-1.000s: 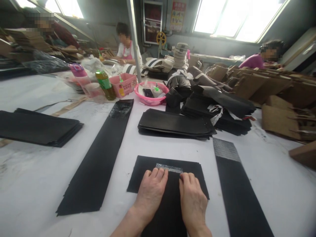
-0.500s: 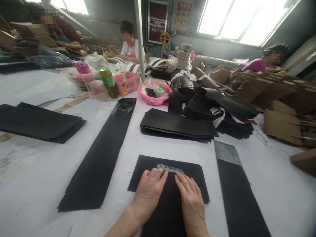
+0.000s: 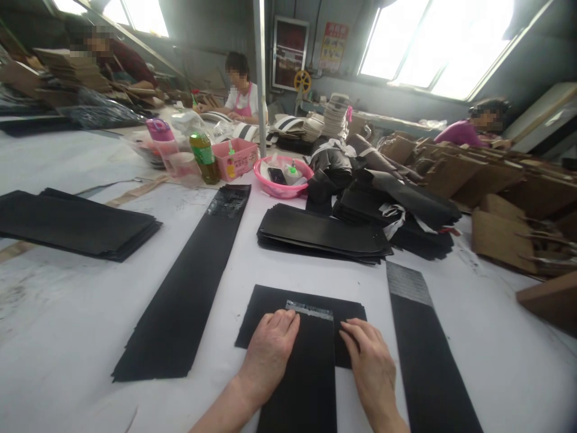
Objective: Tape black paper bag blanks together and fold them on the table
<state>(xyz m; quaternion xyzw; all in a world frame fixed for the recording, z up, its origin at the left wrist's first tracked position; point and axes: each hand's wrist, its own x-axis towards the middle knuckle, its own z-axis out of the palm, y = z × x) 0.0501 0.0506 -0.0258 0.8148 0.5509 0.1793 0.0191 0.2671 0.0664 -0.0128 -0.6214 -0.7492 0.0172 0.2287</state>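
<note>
A long black strip (image 3: 303,373) of leather-like sheet runs from the near edge up onto a black rectangular sheet (image 3: 265,304) lying crosswise. A shiny, glue-like band (image 3: 311,310) shows along the strip's far end. My left hand (image 3: 271,343) is closed at the strip's upper left corner, fingers curled and pressed together at its edge. Right of the strip, my right hand (image 3: 368,355) hovers over or rests on the crosswise sheet, fingers loosely bent with a gap at the thumb; nothing shows in it.
Fanned black strips with shiny ends lie to the left (image 3: 184,288) and right (image 3: 428,355). Black sheet stacks (image 3: 322,231) lie ahead and at far left. Beyond are a pink basin (image 3: 282,187), a bottle (image 3: 205,159), a pink basket (image 3: 237,161), brown piles (image 3: 500,234) and several people.
My right hand has lifted off the strip's upper right corner and moved right. My left hand has stayed at the upper left corner. The view has shifted slightly.
</note>
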